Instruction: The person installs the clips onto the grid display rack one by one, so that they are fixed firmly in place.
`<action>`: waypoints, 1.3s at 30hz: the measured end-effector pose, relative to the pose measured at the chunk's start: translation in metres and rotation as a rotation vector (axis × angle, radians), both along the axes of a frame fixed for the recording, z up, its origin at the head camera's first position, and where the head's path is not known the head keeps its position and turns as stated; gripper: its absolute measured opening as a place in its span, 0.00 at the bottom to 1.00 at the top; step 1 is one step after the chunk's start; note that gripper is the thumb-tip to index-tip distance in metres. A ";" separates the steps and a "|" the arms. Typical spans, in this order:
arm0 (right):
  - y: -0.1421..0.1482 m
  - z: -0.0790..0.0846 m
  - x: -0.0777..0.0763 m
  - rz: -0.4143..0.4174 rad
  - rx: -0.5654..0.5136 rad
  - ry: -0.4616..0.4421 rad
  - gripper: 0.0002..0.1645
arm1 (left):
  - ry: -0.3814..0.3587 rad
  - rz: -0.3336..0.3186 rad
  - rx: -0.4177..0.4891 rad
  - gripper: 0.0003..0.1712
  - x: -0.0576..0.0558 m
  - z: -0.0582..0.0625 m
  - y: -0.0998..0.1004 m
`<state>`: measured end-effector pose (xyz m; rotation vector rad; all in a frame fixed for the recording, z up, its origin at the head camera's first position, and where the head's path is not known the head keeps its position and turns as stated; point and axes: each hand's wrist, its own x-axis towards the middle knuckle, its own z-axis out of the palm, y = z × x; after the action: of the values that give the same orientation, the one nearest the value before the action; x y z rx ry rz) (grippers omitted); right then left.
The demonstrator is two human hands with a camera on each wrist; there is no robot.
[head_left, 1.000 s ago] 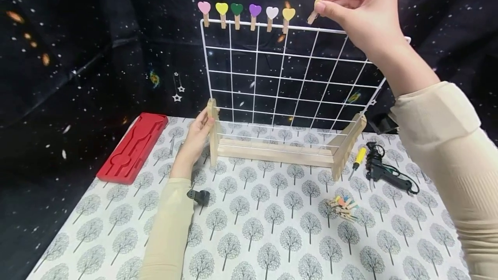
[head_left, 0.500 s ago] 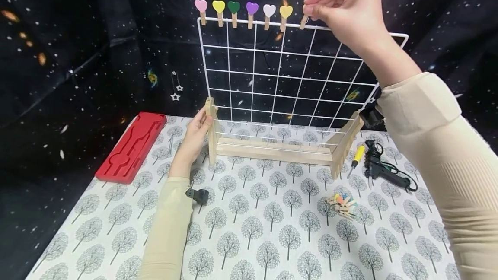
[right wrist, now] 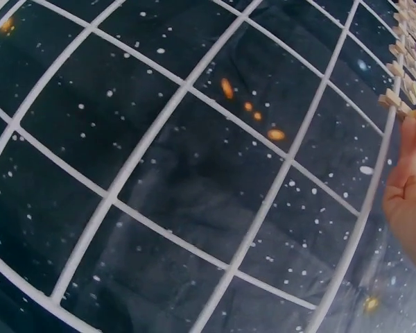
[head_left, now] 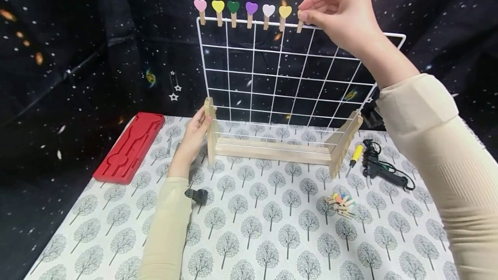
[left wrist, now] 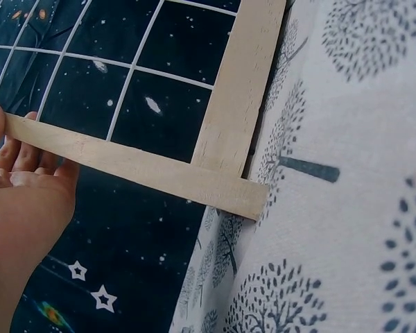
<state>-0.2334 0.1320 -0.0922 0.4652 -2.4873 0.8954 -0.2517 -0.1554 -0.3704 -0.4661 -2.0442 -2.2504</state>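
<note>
My right hand (head_left: 342,18) pinches a small wooden clothespin (head_left: 300,27) between thumb and fingertips at the top bar of a white wire grid (head_left: 253,49); its fingers hide the clothespin's upper end. To its left, a row of heart-topped clothespins stands on that bar: pink (head_left: 200,5), yellow (head_left: 218,7), green (head_left: 233,7), purple (head_left: 251,8), white (head_left: 269,10) and pale orange (head_left: 285,12). A wooden stand (head_left: 268,154) carries the grid. Low on the left, my left hand (head_left: 191,139) grips the stand's side piece (left wrist: 132,163), thumb on one side and fingers on the other.
Several loose clothespins (head_left: 340,204) lie piled on the tree-print tablecloth (head_left: 241,245). Right of the stand are a yellow-handled screwdriver (head_left: 355,157) and a black glue gun (head_left: 383,172) with its cord. A red molded tray (head_left: 130,148) lies at left, before a dark starry backdrop (head_left: 97,64).
My right hand has moved left and down, bringing the clothespin from above the bar onto it, beside the pale orange one. The left hand keeps its grip on the stand.
</note>
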 end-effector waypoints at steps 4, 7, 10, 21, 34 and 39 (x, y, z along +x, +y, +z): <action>0.002 -0.004 0.000 -0.007 0.005 -0.005 0.19 | -0.006 0.000 0.001 0.29 0.001 0.001 0.001; 0.004 -0.005 -0.002 -0.002 0.008 -0.002 0.20 | -0.002 0.001 -0.004 0.29 0.001 0.001 0.001; 0.004 -0.004 -0.002 0.003 0.003 -0.010 0.20 | 0.010 0.008 0.000 0.29 -0.005 -0.007 -0.001; 0.027 -0.027 0.022 0.034 -0.150 -0.006 0.18 | -0.007 0.014 0.012 0.28 -0.010 -0.012 -0.002; 0.110 -0.230 0.088 0.071 0.113 -0.320 0.17 | -0.008 0.006 0.012 0.29 -0.012 -0.013 0.000; 0.135 -0.282 0.125 0.098 0.164 -0.349 0.13 | 0.008 0.021 0.003 0.29 -0.014 -0.017 -0.002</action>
<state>-0.1081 0.2672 -0.3739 0.5273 -2.8940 0.8761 -0.2660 -0.1573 -0.3872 -0.4512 -2.0315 -2.2361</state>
